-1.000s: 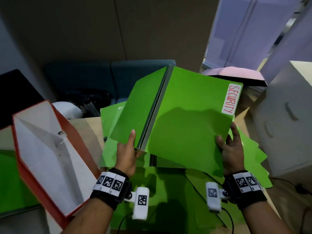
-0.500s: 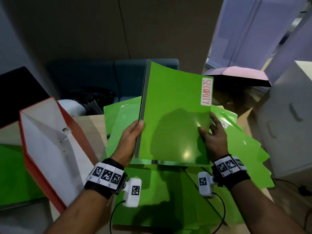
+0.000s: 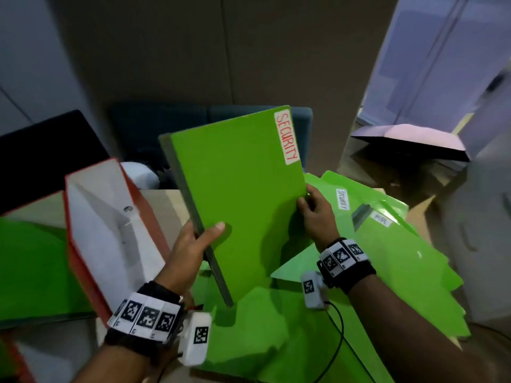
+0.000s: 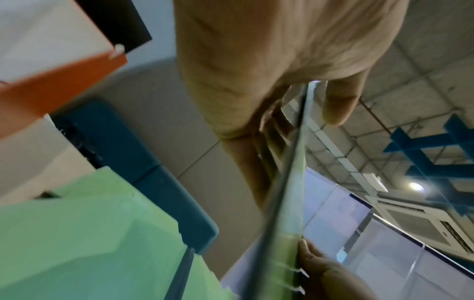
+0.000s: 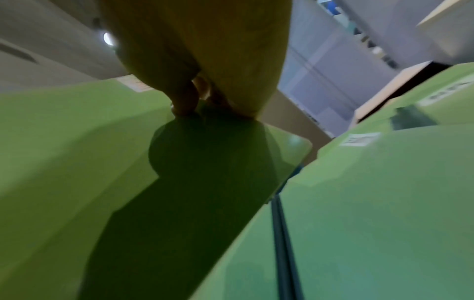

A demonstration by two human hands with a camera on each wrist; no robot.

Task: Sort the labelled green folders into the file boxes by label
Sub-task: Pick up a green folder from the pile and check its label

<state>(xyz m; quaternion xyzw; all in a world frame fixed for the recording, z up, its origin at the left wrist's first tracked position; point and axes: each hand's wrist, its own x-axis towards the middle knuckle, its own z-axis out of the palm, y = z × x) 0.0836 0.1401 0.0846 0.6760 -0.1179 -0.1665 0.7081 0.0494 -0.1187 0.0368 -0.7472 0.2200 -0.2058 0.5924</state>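
Both hands are holding the SECURITY folder [image 3: 237, 200] up off the table, above the folder pile [image 3: 345, 313]. It's standing near upright, long axis running from bottom corner nr the left wrist up toward the far side, top tilting slightly left; grey spine on the left edge, label at the top right corner w/ text reading down the edge. Left hand [image 3: 190, 247] is gripping the spine, thumb across the front cover, fingers behind. Right hand [image 3: 315, 211] is pinching the right edge. The red file box [image 3: 110, 233] is sitting open just left of the left hand. Vs 0.5 s ago: folder is sitting further left & twisted more, closer to the box; SECURITY & HR labels in the pile now showing.
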